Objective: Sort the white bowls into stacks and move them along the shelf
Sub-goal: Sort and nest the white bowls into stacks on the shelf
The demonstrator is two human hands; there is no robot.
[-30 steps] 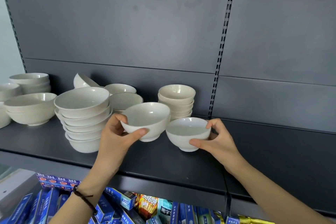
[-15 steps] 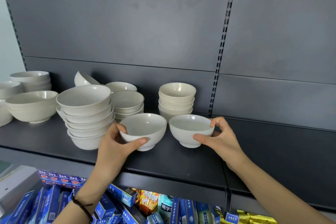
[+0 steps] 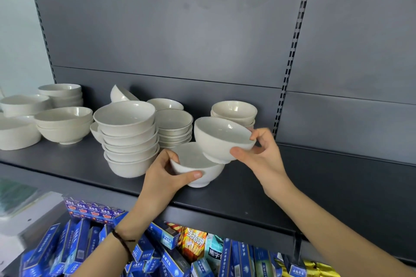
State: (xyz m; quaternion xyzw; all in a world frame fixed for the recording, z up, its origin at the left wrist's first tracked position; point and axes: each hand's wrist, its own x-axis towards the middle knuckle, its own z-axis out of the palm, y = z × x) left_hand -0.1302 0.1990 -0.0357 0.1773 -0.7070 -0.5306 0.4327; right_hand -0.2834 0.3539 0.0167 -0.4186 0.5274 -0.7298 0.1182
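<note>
My left hand [image 3: 164,173] grips a white bowl [image 3: 210,173] by its near rim, just above the dark shelf [image 3: 315,186]. My right hand [image 3: 261,155] holds a second white bowl [image 3: 216,137] by its right rim, lifted and tilted, its foot over the mouth of the first bowl. A tall stack of larger white bowls [image 3: 129,137] stands directly left of my left hand. Behind the held bowls are a stack of shallow bowls [image 3: 174,126] and a stack of small bowls [image 3: 235,110], partly hidden by the raised bowl.
More white bowls [image 3: 64,123] sit at the shelf's left end, one bowl [image 3: 119,94] leaning on the back panel. To the right of my right hand the shelf is bare. Blue boxes [image 3: 90,252] and snack packets [image 3: 193,245] fill the level below.
My right hand has lifted its bowl off the shelf and carried it left, above the bowl in my left hand. My left hand's bowl has shifted slightly right.
</note>
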